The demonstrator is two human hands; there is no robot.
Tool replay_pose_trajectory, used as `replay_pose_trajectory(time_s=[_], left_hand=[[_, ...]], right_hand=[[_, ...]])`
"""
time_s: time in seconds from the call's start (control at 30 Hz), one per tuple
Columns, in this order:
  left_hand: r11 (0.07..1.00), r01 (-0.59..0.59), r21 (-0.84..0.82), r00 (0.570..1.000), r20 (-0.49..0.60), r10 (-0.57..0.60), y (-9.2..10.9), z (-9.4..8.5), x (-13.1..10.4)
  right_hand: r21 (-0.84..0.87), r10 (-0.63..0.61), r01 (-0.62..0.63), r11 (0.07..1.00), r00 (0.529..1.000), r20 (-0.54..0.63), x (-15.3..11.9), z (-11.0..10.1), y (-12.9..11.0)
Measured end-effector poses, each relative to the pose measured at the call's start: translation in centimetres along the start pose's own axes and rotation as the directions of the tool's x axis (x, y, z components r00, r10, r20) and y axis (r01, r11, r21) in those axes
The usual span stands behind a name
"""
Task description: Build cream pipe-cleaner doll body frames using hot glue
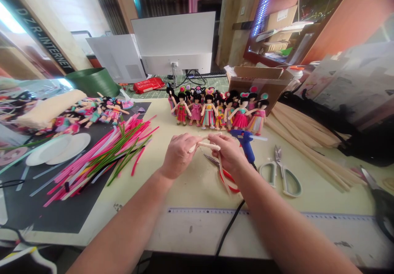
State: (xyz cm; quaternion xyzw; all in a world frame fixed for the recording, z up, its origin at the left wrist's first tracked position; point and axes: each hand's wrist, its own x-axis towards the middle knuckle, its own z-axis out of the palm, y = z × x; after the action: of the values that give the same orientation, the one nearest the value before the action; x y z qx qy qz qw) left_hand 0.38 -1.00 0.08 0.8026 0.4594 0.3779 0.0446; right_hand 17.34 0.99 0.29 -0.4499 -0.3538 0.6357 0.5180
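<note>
Between my two hands, above the middle of the table, is a cream-coloured pipe cleaner [209, 145], bent over, with a tail hanging down below my right hand. My left hand [181, 151] is closed on its left end. The fingers of my right hand [227, 149] pinch the other end. Beneath my right hand lie red-handled pliers [226, 176], partly covered by my wrist. A blue glue gun [246, 142] rests just beyond my right hand, its black cord running toward the front edge. Silver scissors with pale handles [278, 171] lie further right.
Several small dolls [209, 112] in bright dresses stand at the back. Pink and green pipe cleaners [104, 151] are heaped on the left, beside white plates [67, 147]. Beige strips [308, 138] lie right. A ruler [203, 211] runs along the front; dark scissors [380, 200] sit far right.
</note>
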Motion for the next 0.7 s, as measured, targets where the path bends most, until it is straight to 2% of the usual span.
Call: replay_pose_trajectory(time_s=[0.17,0.3,0.37,0.43,0.5,0.53,0.6,0.67,0.7], left_hand=[[0.989,0.086,-0.124,0.995,0.065,-0.079,0.5,-0.2,0.0],[0.95,0.18,-0.254,0.983,0.018,-0.181,0.5,-0.2,0.1],[0.893,0.273,-0.359,0.955,-0.015,-0.297,0.1,-0.1,0.3],[0.789,0.389,-0.475,0.885,-0.043,-0.463,-0.6,0.0,0.5],[0.635,0.504,-0.585,0.776,-0.016,-0.631,-1.2,0.2,0.7],[0.539,0.553,-0.635,0.72,0.039,-0.693,-1.4,0.3,0.8],[0.327,0.638,-0.697,0.629,0.227,-0.743,-1.6,0.4,0.9],[0.143,0.717,-0.682,0.578,0.467,-0.669,-1.3,0.4,0.9],[0.084,0.749,-0.658,0.565,0.567,-0.6,-1.0,0.4,0.9]], right_hand=[[-0.018,-0.055,0.054,0.998,0.997,-0.045,-0.1,0.1,0.0],[0.025,-0.125,0.126,0.992,0.992,-0.036,0.1,0.0,-0.4],[0.031,-0.173,0.174,0.984,0.984,-0.053,0.2,-0.2,-0.7],[0.047,-0.214,0.217,0.975,0.975,-0.066,0.2,-0.4,-1.1],[0.065,-0.252,0.257,0.964,0.965,-0.067,0.4,-0.6,-1.3],[0.069,-0.274,0.278,0.958,0.96,-0.065,0.5,-0.7,-1.4],[0.065,-0.31,0.314,0.947,0.949,-0.059,0.6,-0.9,-1.4],[0.045,-0.333,0.335,0.941,0.942,-0.05,0.6,-1.0,-1.3],[0.032,-0.339,0.34,0.94,0.94,-0.045,0.6,-0.9,-1.3]])
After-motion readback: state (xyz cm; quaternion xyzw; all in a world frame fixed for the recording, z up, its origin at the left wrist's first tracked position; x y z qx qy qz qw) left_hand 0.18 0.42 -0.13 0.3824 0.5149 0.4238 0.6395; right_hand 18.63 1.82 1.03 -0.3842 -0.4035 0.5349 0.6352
